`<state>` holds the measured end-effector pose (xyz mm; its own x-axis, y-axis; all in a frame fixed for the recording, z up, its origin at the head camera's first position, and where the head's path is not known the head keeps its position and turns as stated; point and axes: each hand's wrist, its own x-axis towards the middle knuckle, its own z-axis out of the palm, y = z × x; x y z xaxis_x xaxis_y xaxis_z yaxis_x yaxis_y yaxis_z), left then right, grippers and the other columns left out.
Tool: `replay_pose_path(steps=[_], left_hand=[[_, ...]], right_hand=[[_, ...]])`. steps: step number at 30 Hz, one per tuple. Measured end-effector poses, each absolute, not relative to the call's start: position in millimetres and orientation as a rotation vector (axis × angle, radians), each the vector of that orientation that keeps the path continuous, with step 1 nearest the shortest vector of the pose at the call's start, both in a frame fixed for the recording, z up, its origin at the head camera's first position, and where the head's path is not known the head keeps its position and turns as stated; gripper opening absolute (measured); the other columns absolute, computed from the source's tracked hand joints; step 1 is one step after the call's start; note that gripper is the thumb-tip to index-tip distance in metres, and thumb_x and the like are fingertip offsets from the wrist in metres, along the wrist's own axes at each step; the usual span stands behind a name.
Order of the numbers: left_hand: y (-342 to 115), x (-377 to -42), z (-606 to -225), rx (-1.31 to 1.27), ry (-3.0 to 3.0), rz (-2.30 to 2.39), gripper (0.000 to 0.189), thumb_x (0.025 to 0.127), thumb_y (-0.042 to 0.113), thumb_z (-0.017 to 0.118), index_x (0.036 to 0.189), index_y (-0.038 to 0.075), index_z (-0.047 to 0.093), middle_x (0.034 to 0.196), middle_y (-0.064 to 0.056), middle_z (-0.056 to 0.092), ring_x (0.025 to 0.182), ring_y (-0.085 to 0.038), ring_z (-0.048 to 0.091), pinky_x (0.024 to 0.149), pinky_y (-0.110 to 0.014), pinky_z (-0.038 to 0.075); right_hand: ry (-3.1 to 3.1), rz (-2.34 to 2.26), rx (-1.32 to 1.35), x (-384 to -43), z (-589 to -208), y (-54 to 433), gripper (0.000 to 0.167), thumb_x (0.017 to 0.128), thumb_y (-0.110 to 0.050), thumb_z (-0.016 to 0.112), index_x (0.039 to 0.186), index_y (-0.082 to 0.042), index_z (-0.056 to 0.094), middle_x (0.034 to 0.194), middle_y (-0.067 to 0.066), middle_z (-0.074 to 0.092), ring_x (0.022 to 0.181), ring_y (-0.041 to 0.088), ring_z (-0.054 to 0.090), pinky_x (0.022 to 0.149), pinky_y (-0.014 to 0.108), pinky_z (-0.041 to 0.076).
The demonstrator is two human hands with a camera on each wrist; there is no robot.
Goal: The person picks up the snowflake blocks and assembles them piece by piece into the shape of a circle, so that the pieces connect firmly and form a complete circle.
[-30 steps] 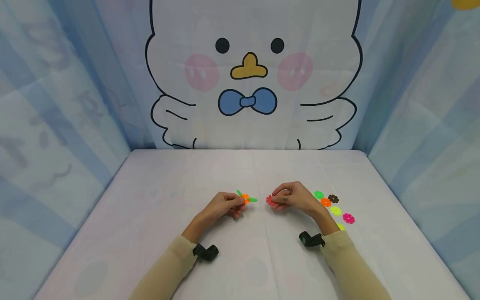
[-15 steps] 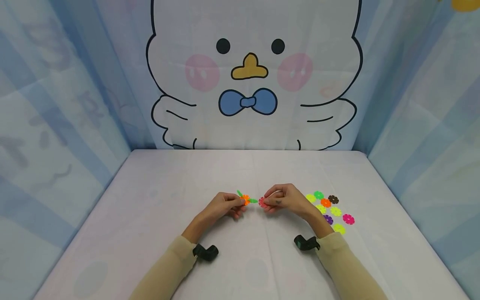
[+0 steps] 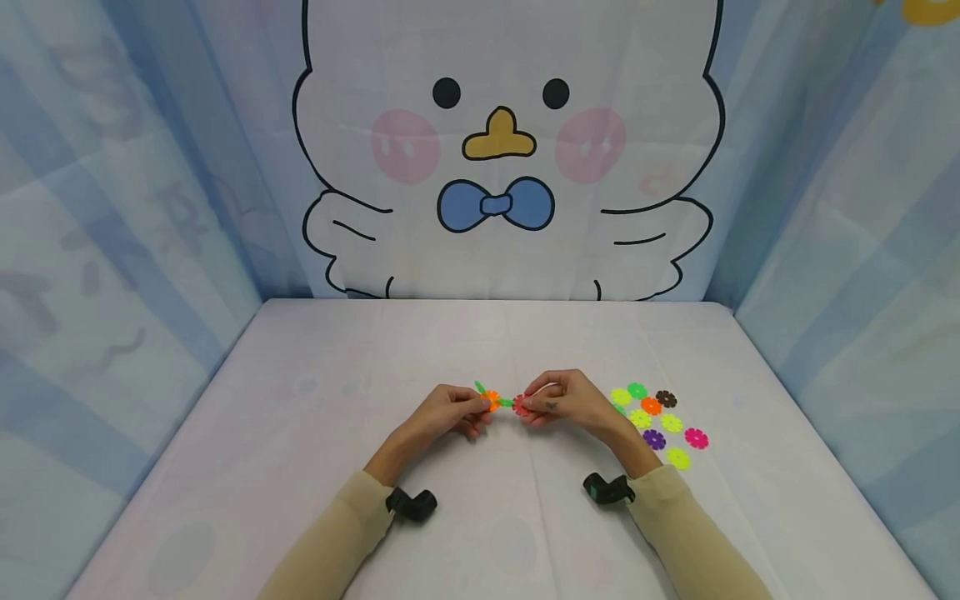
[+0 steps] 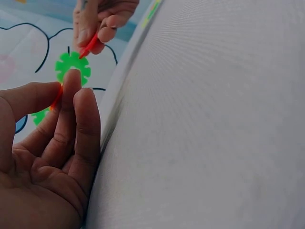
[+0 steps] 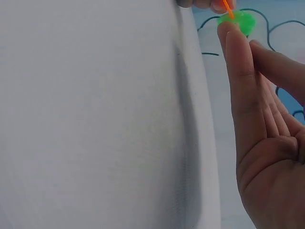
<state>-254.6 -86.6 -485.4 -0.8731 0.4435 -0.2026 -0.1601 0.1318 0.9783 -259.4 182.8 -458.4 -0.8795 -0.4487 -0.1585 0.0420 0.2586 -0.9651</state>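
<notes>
Over the middle of the table my left hand [image 3: 453, 407] pinches an orange notched snowflake disc [image 3: 492, 401] between thumb and fingers. Two green snowflake discs are joined to it: one [image 3: 480, 387] at the upper left, the other [image 3: 506, 402] at the right. My right hand [image 3: 567, 400] pinches a red snowflake disc [image 3: 518, 406], its edge right at the rim of the right-hand green disc. In the left wrist view the red disc [image 4: 89, 46] stands edge-on near the green disc's notches [image 4: 64, 62]. Fingers hide the red disc in the right wrist view.
Right of my right forearm lie several loose snowflake discs, among them a purple one [image 3: 654, 439], a pink one [image 3: 697, 438], a brown one [image 3: 666, 399] and yellow ones [image 3: 678, 458]. Behind the white table [image 3: 420, 333] hangs a printed cloth backdrop [image 3: 495, 258].
My right hand has moved left with the red disc, bringing it up to the right-hand green disc. More loose discs show beside the forearm. The left hand has stayed in place.
</notes>
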Motion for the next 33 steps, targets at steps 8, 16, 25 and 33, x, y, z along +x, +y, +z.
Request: replay_pose_path(steps=[8, 16, 25, 33], left_hand=[[-87.2, -253.5, -483.9, 0.277, 1.966, 1.792, 0.026, 0.104, 0.016, 0.067, 0.111, -0.008, 0.073, 0.085, -0.002, 0.075, 0.073, -0.01, 0.065, 0.066, -0.023, 0.061], [-87.8, -253.6, -485.4, 0.305, 1.964, 1.791, 0.027, 0.104, 0.017, 0.067, 0.112, -0.009, 0.072, 0.086, -0.003, 0.075, 0.074, -0.011, 0.065, 0.067, -0.023, 0.06], [-89.4, -253.9, -487.0, 0.349, 1.974, 1.791, 0.03, 0.104, 0.015, 0.068, 0.115, -0.012, 0.07, 0.086, -0.004, 0.074, 0.074, -0.011, 0.065, 0.067, -0.022, 0.061], [-90.1, -253.1, -487.0, 0.364, 1.999, 1.786, 0.027, 0.103, 0.013, 0.068, 0.114, -0.012, 0.072, 0.085, -0.003, 0.075, 0.072, -0.01, 0.066, 0.068, -0.022, 0.061]], right_hand=[[2.174, -1.576, -0.331, -258.0, -459.6, 181.7, 0.027, 0.101, -0.014, 0.074, 0.114, 0.01, 0.072, 0.098, 0.021, 0.082, 0.08, 0.017, 0.081, 0.078, 0.035, 0.068], [2.131, -1.569, -0.369, -258.3, -460.9, 181.4, 0.025, 0.102, -0.014, 0.072, 0.111, 0.009, 0.069, 0.094, 0.016, 0.082, 0.078, 0.018, 0.08, 0.077, 0.035, 0.068], [2.104, -1.597, -0.405, -257.9, -461.4, 179.8, 0.021, 0.102, -0.011, 0.072, 0.108, 0.008, 0.068, 0.092, 0.013, 0.081, 0.076, 0.018, 0.079, 0.076, 0.034, 0.068], [2.108, -1.597, -0.45, -256.9, -462.5, 176.8, 0.02, 0.102, -0.009, 0.071, 0.107, 0.01, 0.066, 0.092, 0.018, 0.08, 0.075, 0.017, 0.079, 0.075, 0.035, 0.068]])
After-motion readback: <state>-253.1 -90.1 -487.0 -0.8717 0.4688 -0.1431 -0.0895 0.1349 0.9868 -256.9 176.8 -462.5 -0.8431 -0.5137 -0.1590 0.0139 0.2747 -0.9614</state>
